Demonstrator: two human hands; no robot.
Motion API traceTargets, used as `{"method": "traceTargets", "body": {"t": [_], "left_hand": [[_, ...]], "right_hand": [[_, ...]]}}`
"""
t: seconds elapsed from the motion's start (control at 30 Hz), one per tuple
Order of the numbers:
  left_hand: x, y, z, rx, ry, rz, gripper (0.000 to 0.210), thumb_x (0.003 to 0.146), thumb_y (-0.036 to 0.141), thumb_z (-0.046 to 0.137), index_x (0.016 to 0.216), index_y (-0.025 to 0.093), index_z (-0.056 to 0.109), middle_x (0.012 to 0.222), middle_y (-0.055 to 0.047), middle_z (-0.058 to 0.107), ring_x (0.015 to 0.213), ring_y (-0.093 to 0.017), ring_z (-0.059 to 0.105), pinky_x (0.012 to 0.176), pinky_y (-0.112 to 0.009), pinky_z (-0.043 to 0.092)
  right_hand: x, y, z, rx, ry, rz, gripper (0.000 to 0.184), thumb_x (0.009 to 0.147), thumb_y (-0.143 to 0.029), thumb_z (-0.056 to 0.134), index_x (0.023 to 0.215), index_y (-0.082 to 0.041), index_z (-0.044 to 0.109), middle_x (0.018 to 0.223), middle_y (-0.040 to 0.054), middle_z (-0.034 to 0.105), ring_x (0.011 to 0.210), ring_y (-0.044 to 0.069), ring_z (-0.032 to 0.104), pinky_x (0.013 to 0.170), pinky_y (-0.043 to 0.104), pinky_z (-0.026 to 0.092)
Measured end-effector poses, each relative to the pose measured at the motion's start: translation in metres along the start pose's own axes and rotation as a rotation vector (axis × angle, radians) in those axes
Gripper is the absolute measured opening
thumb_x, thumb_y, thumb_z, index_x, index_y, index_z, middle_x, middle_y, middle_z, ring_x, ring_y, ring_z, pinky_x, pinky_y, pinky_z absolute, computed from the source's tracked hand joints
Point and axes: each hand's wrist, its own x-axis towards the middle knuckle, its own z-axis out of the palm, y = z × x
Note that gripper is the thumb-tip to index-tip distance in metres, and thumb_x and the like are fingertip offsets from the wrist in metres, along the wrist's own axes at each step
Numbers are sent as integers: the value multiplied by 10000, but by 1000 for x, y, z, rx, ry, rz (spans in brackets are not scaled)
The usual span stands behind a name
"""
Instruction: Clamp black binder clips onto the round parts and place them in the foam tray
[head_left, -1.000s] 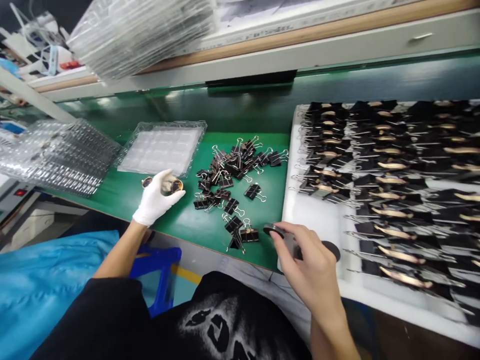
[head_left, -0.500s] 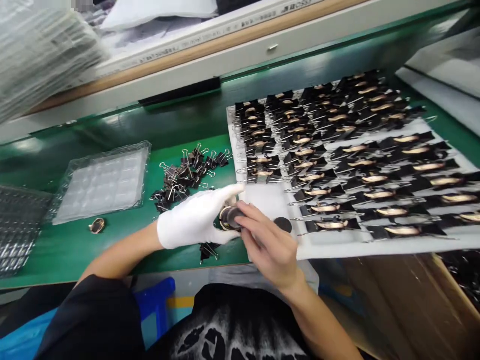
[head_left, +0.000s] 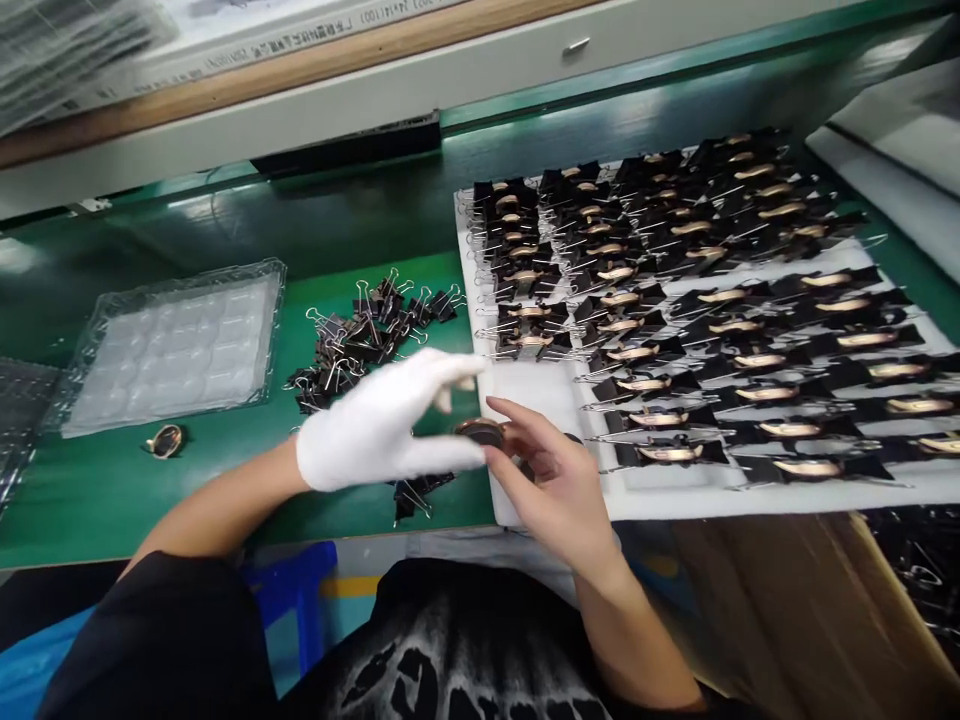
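Between the fingers and thumb of my bare right hand point(head_left: 562, 490) is a round watch case point(head_left: 480, 432) with a dark face and a gold rim, tilted and partly covered by the hand. My left hand point(head_left: 382, 420), in a white glove, has its thumb and fingers spread around the case's left side; whether the thumb touches it I cannot tell. Black binder clips point(head_left: 349, 345) lie heaped behind the gloved hand, with a few more point(head_left: 412, 497) below it. Only an edge of a black disc point(head_left: 574, 438) shows behind my right hand.
White foam sheets point(head_left: 532, 385) on the right bear rows of gold-rimmed watch cases gripped by binder clips point(head_left: 667, 452). On the green table point(head_left: 225, 500) a clear plastic tray point(head_left: 180, 350) and another small gold-rimmed watch part point(head_left: 165, 440) lie to the left. A shelf edge point(head_left: 345, 100) runs along the back.
The left hand has opened away from the watch case, which the right hand now holds tilted. Earlier the left hand held it while the right fingers pressed a dark disc on it.
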Motion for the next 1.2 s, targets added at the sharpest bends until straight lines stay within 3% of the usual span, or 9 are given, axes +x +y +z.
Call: {"method": "traceTargets", "body": {"t": [0.07,0.17,0.33,0.47,0.63,0.7,0.8,1.03,1.2], "left_hand": [[3,-9,-9,201,-14,-205,269,1067,380,519,1102,187,703,931,-48,747,790,-156,702,744,-281,507],[6,-22,-15,566,-193,-426,526,1072,496,432,738,174,680,671,-61,687,655,-212,675,581,-310,338],[9,-25,-1,690,-483,-426,699,1021,688,396,660,157,669,561,-86,629,544,-238,625,568,-291,195],[8,-20,2,673,-357,-426,575,1050,429,373,621,150,634,589,-89,641,540,-197,576,584,-305,177],[4,-5,0,23,-65,-247,554,1080,415,396,611,170,561,559,25,495,532,-95,427,586,-278,310],[4,1,3,-196,-41,-201,493,1084,384,420,679,170,602,604,37,515,561,-81,450,609,-244,363],[4,5,9,-356,-134,-207,488,1086,392,408,701,173,611,632,31,551,582,-81,483,608,-229,385],[1,10,8,-36,-174,-342,589,766,669,674,521,207,404,457,66,346,458,-82,273,502,-276,202],[2,15,8,54,-179,-345,621,765,722,607,508,216,356,440,62,309,449,-91,234,501,-282,192]], "right_hand": [[-1,0,-1,57,42,28,245,956,-219,735,1195,-275,736,1033,21,822,890,136,786,842,247,650],[-3,-2,-2,153,60,94,112,940,-246,762,1038,-256,709,1013,29,825,901,155,807,826,251,668],[-2,-5,-2,256,63,162,154,920,-283,807,1020,-246,695,1030,36,825,863,177,829,824,287,695],[2,-2,-7,362,71,171,205,914,-297,828,1101,-260,754,1028,35,835,918,216,837,860,358,708],[5,2,-15,474,71,140,170,886,-296,859,1047,-286,805,1231,68,818,1212,259,767,1032,410,643],[5,2,-17,487,19,125,145,885,-297,857,1024,-275,820,1365,91,764,1263,270,738,1037,421,633],[2,3,-18,476,-57,85,133,888,-286,855,1019,-282,828,1106,68,831,1003,219,802,871,347,657],[0,1,-17,340,-39,67,141,865,-304,875,1001,-292,840,920,26,789,804,160,734,663,258,583],[2,-7,-13,272,-35,80,147,841,-345,875,938,-244,832,913,54,793,786,180,734,658,280,599]]}}
